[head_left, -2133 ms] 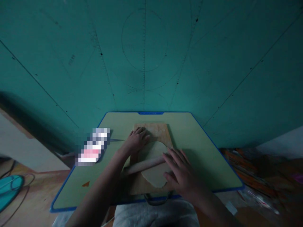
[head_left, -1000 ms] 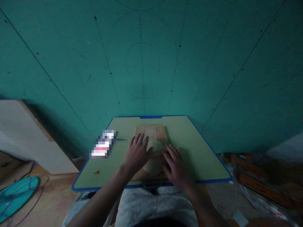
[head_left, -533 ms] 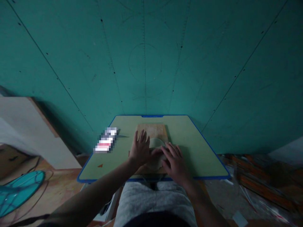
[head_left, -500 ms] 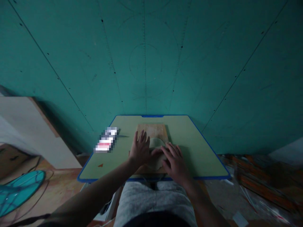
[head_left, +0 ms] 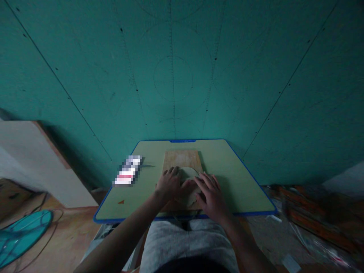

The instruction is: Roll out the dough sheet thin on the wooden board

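A flat round of pale dough lies on a wooden board in the middle of a small green table with a blue rim. My left hand rests palm down on the dough's left side with its fingers stretched forward. My right hand lies flat on the dough's right side, fingers spread. A wooden rolling pin shows as a short piece between the two hands, under my palms. Both hands press on it.
A blurred-out packet lies at the table's left edge. The teal wall stands right behind the table. A teal fan grille sits on the floor at left, clutter at right, and my grey-clothed lap below.
My hands have drawn back toward me over the dough; the left hand's fingers, further up the board half a second ago, now sit lower. The camera view has shifted slightly.
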`<state>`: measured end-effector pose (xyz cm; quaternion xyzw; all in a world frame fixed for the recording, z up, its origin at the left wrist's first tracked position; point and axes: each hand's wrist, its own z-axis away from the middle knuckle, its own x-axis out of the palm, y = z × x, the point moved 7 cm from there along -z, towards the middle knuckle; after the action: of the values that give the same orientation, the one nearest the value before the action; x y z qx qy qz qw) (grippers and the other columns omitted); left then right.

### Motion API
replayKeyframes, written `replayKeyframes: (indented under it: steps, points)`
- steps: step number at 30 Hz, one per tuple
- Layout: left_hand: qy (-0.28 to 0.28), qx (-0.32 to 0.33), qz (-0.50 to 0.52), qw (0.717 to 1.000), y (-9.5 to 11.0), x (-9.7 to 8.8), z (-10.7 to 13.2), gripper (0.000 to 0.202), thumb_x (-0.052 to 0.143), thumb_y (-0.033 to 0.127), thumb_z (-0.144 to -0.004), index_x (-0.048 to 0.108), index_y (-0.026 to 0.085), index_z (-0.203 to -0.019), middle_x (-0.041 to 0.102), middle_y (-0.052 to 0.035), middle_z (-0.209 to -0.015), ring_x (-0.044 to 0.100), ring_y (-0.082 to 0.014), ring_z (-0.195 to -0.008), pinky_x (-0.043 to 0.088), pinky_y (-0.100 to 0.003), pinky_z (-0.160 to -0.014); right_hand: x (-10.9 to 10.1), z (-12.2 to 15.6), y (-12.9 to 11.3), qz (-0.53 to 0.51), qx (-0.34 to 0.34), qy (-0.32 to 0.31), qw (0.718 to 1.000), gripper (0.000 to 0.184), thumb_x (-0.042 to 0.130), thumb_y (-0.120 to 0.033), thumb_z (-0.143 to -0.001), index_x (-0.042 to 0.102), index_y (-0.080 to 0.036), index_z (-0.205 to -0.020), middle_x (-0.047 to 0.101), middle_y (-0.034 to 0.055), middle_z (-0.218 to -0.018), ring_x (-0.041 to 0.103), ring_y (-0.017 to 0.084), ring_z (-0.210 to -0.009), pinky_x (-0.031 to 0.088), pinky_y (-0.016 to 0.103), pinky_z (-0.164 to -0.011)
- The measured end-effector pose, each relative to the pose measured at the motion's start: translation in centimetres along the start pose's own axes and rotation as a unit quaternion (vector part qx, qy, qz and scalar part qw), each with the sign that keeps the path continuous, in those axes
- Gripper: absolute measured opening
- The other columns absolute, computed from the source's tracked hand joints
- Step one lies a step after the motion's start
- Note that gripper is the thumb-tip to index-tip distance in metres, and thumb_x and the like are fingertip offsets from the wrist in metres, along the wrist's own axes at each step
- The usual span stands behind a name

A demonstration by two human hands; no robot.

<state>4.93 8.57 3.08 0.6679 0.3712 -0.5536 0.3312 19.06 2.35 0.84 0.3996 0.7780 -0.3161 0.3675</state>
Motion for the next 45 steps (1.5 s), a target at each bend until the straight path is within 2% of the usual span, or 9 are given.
replayKeyframes:
  steps: [8,15,19,23,28,34,38,41,45]
  points:
    - [-0.076,0.066,0.046,0.994,1.8,1.6,-2.3,0.08,0.058,0.065,-0.085,0.048,0.004,-0.137,0.045,-0.0253,-0.15,0.041,-0.0345,-0.141,0.034,-0.04,-0.115,-0.2,0.1,-0.1,0.002,-0.003,0.02,1.0,0.051,0.05,-0.022,-0.09,0.052,-0.018,-0.141,0.05,0.0148,-0.147,0.04,0.029,-0.141,0.033,0.057,-0.116]
    - [-0.078,0.062,0.071,0.992,1.3,2.1,-2.6,0.087,0.066,0.064,-0.078,0.044,0.009,-0.142,0.042,-0.0244,-0.152,0.038,-0.034,-0.144,0.033,-0.041,-0.115,-0.2,0.1,-0.2,0.0,-0.01,0.007,1.0,0.052,0.05,-0.023,-0.091,0.049,-0.017,-0.143,0.048,0.0163,-0.149,0.038,0.031,-0.142,0.031,0.059,-0.116]
    - [-0.059,0.052,0.05,0.996,1.5,1.9,-2.5,0.079,0.062,0.064,-0.083,0.049,0.009,-0.138,0.046,-0.0234,-0.15,0.042,-0.0334,-0.142,0.037,-0.041,-0.113,0.0,0.4,0.4,-0.017,0.013,0.027,0.999,0.051,0.051,-0.03,-0.094,0.048,-0.018,-0.143,0.041,0.0181,-0.153,0.033,0.033,-0.145,0.032,0.059,-0.115]
    - [-0.007,0.045,0.043,0.998,1.8,0.8,-1.9,0.06,0.055,0.062,-0.09,0.061,0.012,-0.123,0.057,-0.0211,-0.138,0.053,-0.0316,-0.131,0.044,-0.042,-0.106,0.2,0.8,2.0,-0.049,0.092,0.074,0.992,0.055,0.05,-0.043,-0.095,0.046,-0.018,-0.144,0.034,0.0203,-0.155,0.032,0.035,-0.145,0.036,0.059,-0.113]
    - [0.015,0.041,0.048,0.998,2.8,-0.7,-0.6,0.036,0.042,0.044,-0.101,0.068,0.02,-0.109,0.068,-0.0113,-0.117,0.062,-0.0258,-0.111,0.05,-0.04,-0.093,1.2,1.1,3.6,-0.121,0.161,0.079,0.976,0.063,0.049,-0.048,-0.096,0.036,-0.017,-0.149,0.032,0.0204,-0.157,0.032,0.033,-0.146,0.039,0.055,-0.112]
    - [0.009,0.014,0.031,0.999,4.4,-1.3,-0.4,0.03,0.043,0.037,-0.101,0.066,0.022,-0.111,0.067,-0.0101,-0.116,0.06,-0.0273,-0.11,0.047,-0.043,-0.092,1.3,0.9,3.3,-0.16,0.139,0.054,0.976,0.059,0.045,-0.037,-0.097,0.031,-0.019,-0.152,0.045,0.0168,-0.15,0.041,0.028,-0.141,0.04,0.052,-0.113]
    - [0.004,-0.001,0.008,1.0,3.3,-1.0,-1.8,0.035,0.039,0.043,-0.101,0.066,0.021,-0.11,0.066,-0.0119,-0.116,0.06,-0.0274,-0.107,0.047,-0.042,-0.088,0.9,0.7,2.9,-0.155,0.136,0.046,0.977,0.058,0.046,-0.037,-0.097,0.033,-0.02,-0.152,0.049,0.0154,-0.148,0.045,0.028,-0.138,0.043,0.051,-0.111]
    - [-0.019,0.038,-0.029,0.999,2.7,-0.7,-2.7,0.034,0.038,0.04,-0.102,0.064,0.026,-0.119,0.066,-0.012,-0.115,0.058,-0.0292,-0.108,0.046,-0.042,-0.084,1.1,0.6,2.8,-0.14,0.138,0.03,0.98,0.056,0.046,-0.036,-0.097,0.038,-0.02,-0.15,0.054,0.0149,-0.143,0.051,0.029,-0.132,0.046,0.051,-0.107]
    - [-0.018,0.023,-0.039,0.999,2.2,-0.7,-3.3,0.037,0.036,0.04,-0.103,0.063,0.025,-0.124,0.066,-0.0138,-0.115,0.057,-0.0306,-0.108,0.045,-0.042,-0.083,1.5,1.3,3.0,-0.089,0.116,-0.006,0.989,0.063,0.042,-0.04,-0.099,0.027,-0.017,-0.156,0.052,0.0176,-0.146,0.052,0.031,-0.133,0.047,0.052,-0.106]
